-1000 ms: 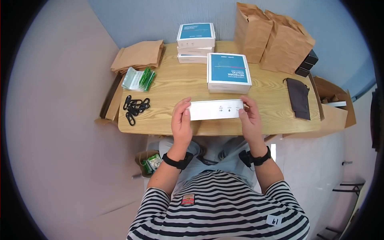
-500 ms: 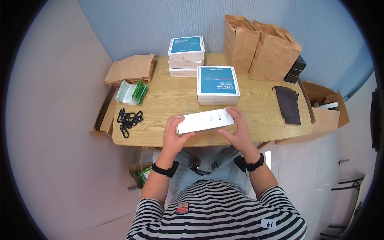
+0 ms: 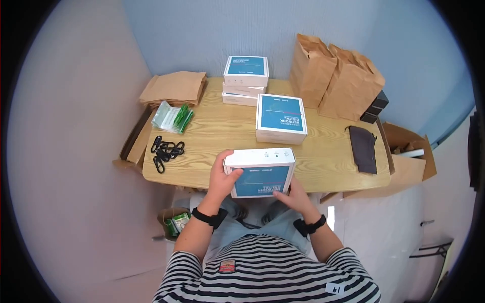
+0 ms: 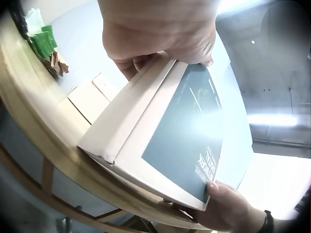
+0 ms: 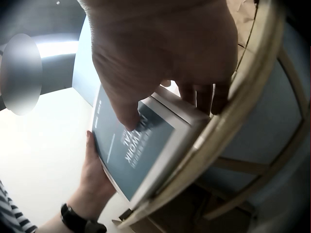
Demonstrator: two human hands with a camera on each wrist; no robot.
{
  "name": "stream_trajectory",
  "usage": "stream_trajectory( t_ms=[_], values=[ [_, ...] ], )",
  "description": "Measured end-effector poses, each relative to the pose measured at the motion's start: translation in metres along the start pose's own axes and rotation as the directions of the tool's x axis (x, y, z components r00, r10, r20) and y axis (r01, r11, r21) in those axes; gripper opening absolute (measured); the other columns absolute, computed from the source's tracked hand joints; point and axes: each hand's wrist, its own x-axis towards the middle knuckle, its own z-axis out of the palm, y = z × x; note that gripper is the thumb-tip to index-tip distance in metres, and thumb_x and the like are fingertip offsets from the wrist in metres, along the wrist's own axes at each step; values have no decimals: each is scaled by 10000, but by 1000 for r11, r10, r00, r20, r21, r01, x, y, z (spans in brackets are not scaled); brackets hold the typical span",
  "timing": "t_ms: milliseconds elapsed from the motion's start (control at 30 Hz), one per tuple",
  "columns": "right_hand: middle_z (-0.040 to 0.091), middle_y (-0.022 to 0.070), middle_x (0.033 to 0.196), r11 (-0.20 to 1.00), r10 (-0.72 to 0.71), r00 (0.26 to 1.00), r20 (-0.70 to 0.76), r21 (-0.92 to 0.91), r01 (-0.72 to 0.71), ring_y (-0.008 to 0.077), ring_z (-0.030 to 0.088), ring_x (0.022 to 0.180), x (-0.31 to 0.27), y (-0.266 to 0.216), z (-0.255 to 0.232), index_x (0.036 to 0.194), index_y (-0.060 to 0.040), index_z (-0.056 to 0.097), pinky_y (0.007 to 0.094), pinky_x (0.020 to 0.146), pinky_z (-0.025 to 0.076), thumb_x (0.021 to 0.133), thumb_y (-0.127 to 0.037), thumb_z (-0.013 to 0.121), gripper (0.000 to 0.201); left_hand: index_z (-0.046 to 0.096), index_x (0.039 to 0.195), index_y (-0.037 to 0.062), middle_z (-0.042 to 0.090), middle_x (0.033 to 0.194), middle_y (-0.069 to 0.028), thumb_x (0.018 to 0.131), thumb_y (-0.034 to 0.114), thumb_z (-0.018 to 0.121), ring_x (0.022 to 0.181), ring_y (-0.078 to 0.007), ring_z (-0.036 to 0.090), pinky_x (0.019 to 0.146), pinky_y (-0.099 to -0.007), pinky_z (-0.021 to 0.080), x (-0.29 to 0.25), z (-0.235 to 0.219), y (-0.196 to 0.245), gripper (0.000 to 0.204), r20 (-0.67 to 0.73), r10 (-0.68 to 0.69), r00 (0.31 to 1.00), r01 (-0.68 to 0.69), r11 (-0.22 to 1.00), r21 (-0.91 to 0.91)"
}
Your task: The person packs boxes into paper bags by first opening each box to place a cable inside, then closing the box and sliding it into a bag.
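A white box with a blue printed lid (image 3: 257,180) is held at the table's front edge, its lid tilted toward the person. The left hand (image 3: 220,178) grips its left side, thumb over the lid and fingers round the far edge. Low on the right side, the right hand (image 3: 297,198) holds the box with its thumb on the lid's lower corner; its fingers are behind the box in the head view. In the right wrist view that thumb presses the lid (image 5: 141,145) beside the printed lettering. Just beyond stands a similar blue-lidded box (image 3: 281,118) on the table.
Behind are stacked white boxes (image 3: 245,81) and two upright brown paper bags (image 3: 333,78). Flat paper bags (image 3: 174,87), green-and-clear packets (image 3: 173,117) and black carabiner-like clips (image 3: 165,153) lie on the left. A dark pouch (image 3: 362,150) lies right, near an open carton (image 3: 409,156).
The box has been tilted so its blue lid now faces the person, where earlier mainly a white side showed. The right hand has moved down to the lower right corner.
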Motion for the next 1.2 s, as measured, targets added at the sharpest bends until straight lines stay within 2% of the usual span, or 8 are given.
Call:
stream_trajectory(
  t_ms=[400, 500, 533, 667, 833, 1100, 1167, 1200],
  values=[
    [531, 108, 1458, 903, 175, 974, -145, 418, -100, 175, 514, 1309, -19, 25, -16, 1581, -24, 332, 339, 1117, 409, 986, -101, 649, 679, 545, 1368, 19, 666, 1099, -99, 988, 204, 665, 996, -186, 616, 900, -311, 494, 8, -54, -43, 439, -100, -124, 987, 139, 978, 155],
    [566, 86, 1396, 747, 266, 950, -164, 658, -96, 180, 560, 1261, -24, 19, -34, 1562, -31, 359, 342, 1087, 457, 1016, -111, 605, 605, 686, 1164, 2, 691, 957, -142, 970, 267, 674, 904, -289, 656, 817, -403, 533, 12, -67, -42, 328, -226, -42, 973, 175, 773, 610],
    [575, 81, 1375, 636, 301, 941, -155, 768, -76, 182, 578, 1242, -23, 10, -41, 1555, -29, 365, 345, 1071, 480, 1022, -110, 596, 587, 686, 1164, 2, 691, 957, -142, 970, 267, 674, 904, -289, 656, 817, -403, 533, 13, -67, -43, 328, -232, -45, 972, 181, 774, 607],
    [609, 106, 1338, 575, 242, 920, -309, 809, 121, 219, 643, 1170, 1, -28, -67, 1431, -26, 463, 378, 981, 560, 1088, -224, 494, 397, 715, 1051, 14, 684, 960, -151, 919, 258, 700, 934, -347, 632, 845, -434, 517, 12, -56, -34, 278, -134, 64, 989, 59, 658, 751],
    [643, 122, 1262, 648, 266, 850, -456, 737, 192, 231, 672, 1093, 35, -39, -87, 1327, -61, 500, 376, 861, 610, 1105, -265, 457, 305, 730, 987, 27, 682, 958, -150, 893, 241, 706, 967, -368, 609, 878, -448, 499, 13, -53, -31, 234, -79, 128, 989, -15, 604, 797],
    [636, 126, 1301, 758, 259, 853, -452, 643, 111, 206, 660, 1092, 84, -37, -85, 1427, -34, 492, 340, 879, 583, 1102, -290, 474, 414, 713, 1077, 17, 690, 1001, -174, 891, 226, 707, 999, -377, 610, 902, -460, 496, 11, -53, -31, 280, -84, 128, 988, -13, 618, 786],
    [622, 143, 1344, 985, 142, 828, -542, 159, -65, 236, 642, 1137, 94, -28, -85, 1463, -5, 502, 363, 930, 541, 1091, -331, 501, 495, 707, 1097, 15, 691, 1004, -178, 890, 227, 707, 1001, -378, 610, 903, -459, 497, 11, -53, -30, 297, -77, 133, 988, -21, 612, 790],
    [622, 143, 1344, 985, 138, 826, -546, 161, -59, 236, 642, 1137, 98, -12, -88, 1463, -5, 502, 363, 930, 541, 1091, -331, 501, 495, 700, 1118, 13, 692, 1007, -181, 890, 229, 707, 1003, -380, 611, 905, -459, 497, 11, -53, -30, 314, -76, 132, 988, -20, 605, 796]
  ],
)
